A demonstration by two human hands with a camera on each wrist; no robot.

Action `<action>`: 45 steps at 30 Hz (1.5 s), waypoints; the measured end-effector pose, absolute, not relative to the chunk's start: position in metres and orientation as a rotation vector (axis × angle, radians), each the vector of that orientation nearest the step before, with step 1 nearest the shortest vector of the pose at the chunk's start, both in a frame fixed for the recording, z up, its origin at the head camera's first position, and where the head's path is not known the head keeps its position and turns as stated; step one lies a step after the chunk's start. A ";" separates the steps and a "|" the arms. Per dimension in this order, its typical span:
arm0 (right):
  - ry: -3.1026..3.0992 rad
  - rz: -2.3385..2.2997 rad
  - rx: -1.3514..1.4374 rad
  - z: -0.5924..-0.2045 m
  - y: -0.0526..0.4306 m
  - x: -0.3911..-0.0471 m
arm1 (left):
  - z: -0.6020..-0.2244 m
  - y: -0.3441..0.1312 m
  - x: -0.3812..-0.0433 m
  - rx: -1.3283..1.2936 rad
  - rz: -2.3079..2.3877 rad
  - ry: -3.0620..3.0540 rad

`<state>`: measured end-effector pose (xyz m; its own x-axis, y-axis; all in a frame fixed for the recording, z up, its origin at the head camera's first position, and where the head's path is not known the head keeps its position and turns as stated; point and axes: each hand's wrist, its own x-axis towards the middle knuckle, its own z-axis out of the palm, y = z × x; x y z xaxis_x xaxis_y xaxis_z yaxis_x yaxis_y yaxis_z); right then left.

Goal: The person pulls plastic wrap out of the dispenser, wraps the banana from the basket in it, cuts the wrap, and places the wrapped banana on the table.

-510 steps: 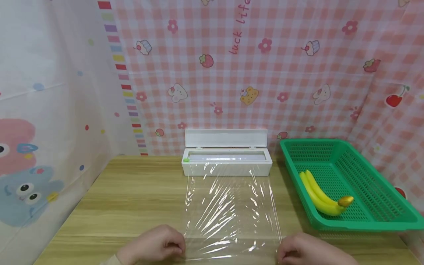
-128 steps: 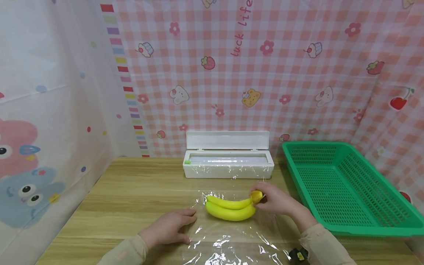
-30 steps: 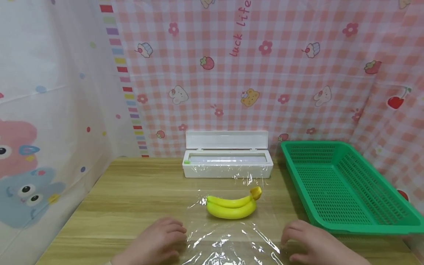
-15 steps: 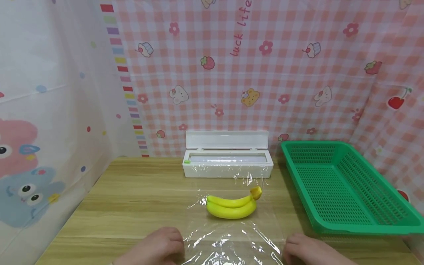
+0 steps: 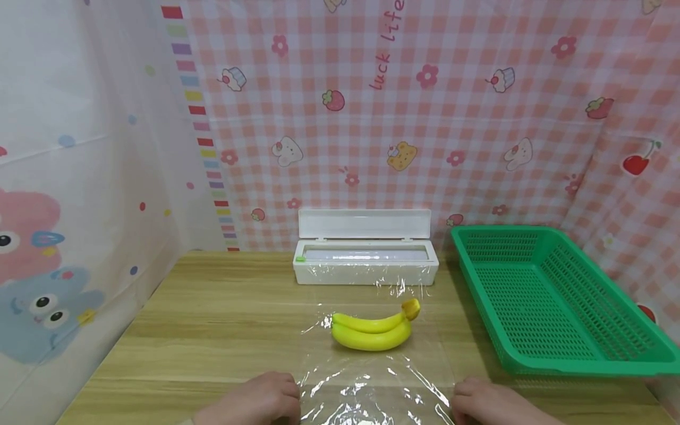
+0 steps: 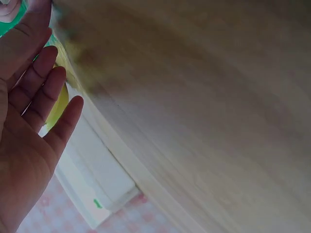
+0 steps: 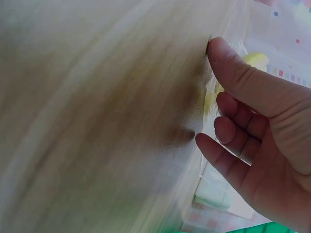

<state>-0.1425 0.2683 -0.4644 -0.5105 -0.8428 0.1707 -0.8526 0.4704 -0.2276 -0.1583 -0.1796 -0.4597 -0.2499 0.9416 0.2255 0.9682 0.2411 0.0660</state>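
A sheet of clear plastic wrap (image 5: 361,383) runs from its white dispenser (image 5: 366,274) toward me over the wooden table. Two joined yellow bananas (image 5: 372,335) lie crosswise on it, golden stem to the right. My left hand (image 5: 260,401) is at the sheet's near left corner, my right hand (image 5: 494,404) at the near right corner. Both seem to pinch the film edge, though their fingertips are mostly hidden in the head view. In the right wrist view, the thumb (image 7: 238,73) reaches the edge while the other fingers curl loosely. The left fingers (image 6: 46,92) bend gently.
A green basket (image 5: 549,361) stands on the right side of the table. The dispenser's lid (image 5: 364,224) is raised at the back, against the pink checked cloth (image 5: 340,130). Bare wood (image 5: 212,319) spreads left of the film.
The bananas have gone from the green basket onto the film, laid there by my right hand. Over the last second both hands have drawn down to the sheet's near corners, fingers closing in.
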 end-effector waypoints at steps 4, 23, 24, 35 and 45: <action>-2.680 0.470 1.559 -0.464 0.268 -0.144 | -0.460 -0.177 -0.159 -1.853 -0.266 -2.356; -2.626 0.375 1.629 -0.467 0.265 -0.147 | -0.459 -0.172 -0.158 -1.822 -0.243 -2.470; -2.640 0.384 1.621 -0.466 0.265 -0.147 | -0.459 -0.172 -0.157 -1.811 -0.276 -2.497; -2.939 0.888 1.306 -0.452 0.269 -0.142 | -0.450 -0.185 -0.153 -1.569 -0.740 -2.750; -2.747 0.751 1.372 -0.438 0.273 -0.145 | -0.439 -0.189 -0.154 -1.528 -0.816 -2.605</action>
<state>-0.1450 0.2726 -0.4381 -0.6232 -0.7589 0.1891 -0.7495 0.5105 -0.4214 -0.1540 -0.1885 -0.4393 -0.5228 0.8098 0.2663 0.8169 0.3866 0.4280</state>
